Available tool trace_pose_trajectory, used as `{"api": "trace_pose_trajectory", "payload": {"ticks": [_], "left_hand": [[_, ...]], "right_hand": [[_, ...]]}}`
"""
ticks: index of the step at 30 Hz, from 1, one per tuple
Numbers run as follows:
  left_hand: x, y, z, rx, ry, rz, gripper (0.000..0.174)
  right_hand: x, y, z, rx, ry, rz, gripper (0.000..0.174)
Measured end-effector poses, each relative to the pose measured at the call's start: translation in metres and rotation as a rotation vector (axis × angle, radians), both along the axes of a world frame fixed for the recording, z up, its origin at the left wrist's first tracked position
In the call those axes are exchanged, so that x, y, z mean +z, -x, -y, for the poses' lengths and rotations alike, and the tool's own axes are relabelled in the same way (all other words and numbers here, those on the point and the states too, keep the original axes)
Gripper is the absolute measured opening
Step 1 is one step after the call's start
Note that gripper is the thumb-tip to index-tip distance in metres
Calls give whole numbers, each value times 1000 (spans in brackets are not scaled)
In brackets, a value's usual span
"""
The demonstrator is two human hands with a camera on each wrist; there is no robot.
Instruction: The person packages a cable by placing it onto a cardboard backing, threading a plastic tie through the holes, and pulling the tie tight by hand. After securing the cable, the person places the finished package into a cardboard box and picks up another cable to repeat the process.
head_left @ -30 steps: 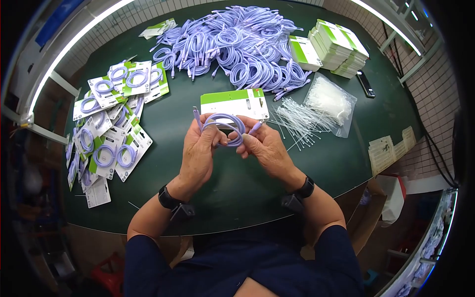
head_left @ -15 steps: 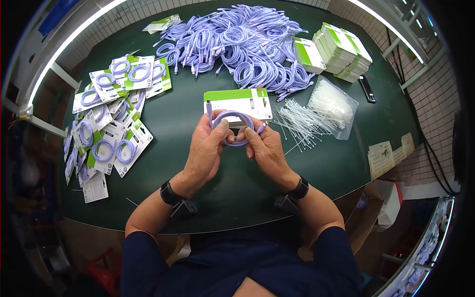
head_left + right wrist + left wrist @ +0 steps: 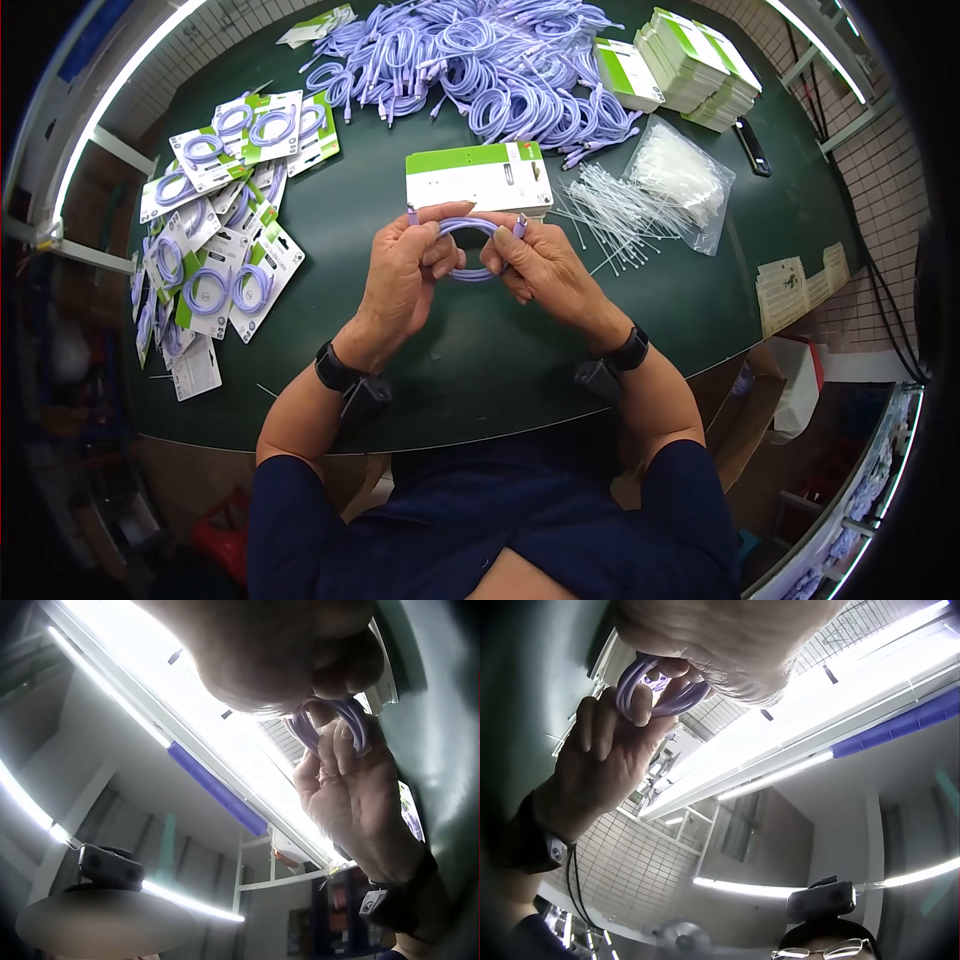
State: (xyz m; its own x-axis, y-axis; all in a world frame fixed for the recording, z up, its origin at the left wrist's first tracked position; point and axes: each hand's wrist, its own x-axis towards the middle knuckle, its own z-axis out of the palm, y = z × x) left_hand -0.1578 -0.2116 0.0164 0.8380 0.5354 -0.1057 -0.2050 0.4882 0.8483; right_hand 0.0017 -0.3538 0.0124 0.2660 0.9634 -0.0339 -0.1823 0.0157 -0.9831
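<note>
A lavender charging cable [image 3: 470,276], wound into a round coil, is held between both hands over the table. My left hand [image 3: 402,265] pinches the coil's left side between thumb and fingers, and one plug end [image 3: 412,214] sticks up past the index finger. On the other side my right hand [image 3: 552,268] grips the coil with thumb and curled fingers. The second plug [image 3: 520,226] points upward by that thumb. Fingers of both hands reach through the loop in the left wrist view, hiding parts of the coil [image 3: 676,702]. Just beyond the hands lies a stack of white-and-green cards [image 3: 470,185].
A big heap of lavender cables [image 3: 480,60] lies at the back. Carded cables [image 3: 210,285] pile up on the left. To the right are loose white cable ties [image 3: 620,220], a plastic bag of ties [image 3: 685,185], card stacks [image 3: 690,65] and a black object [image 3: 752,148].
The right plug end has swung from pointing outward to pointing up. The coil looks flatter from above, still held by both hands. The head view has tilted, so table items sit higher.
</note>
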Motion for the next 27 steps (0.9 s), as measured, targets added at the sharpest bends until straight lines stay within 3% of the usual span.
{"api": "trace_pose_trajectory", "payload": {"ticks": [10, 13, 17, 22, 27], "left_hand": [[13, -4, -4, -57, -43, -181, 41], [3, 1, -16, -181, -405, -241, 37], [6, 3, -8, -163, -579, -318, 37], [-4, 4, -11, -201, -448, -288, 34], [2, 4, -5, -165, -614, -296, 33]], "right_hand": [[-4, -17, 2, 142, 100, 103, 48], [-5, -21, 2, 210, 107, 188, 47], [-1, -21, 1, 295, 138, 301, 45], [-1, -19, 0, 301, 195, 314, 43], [-5, -12, 0, 279, 155, 324, 43]]}}
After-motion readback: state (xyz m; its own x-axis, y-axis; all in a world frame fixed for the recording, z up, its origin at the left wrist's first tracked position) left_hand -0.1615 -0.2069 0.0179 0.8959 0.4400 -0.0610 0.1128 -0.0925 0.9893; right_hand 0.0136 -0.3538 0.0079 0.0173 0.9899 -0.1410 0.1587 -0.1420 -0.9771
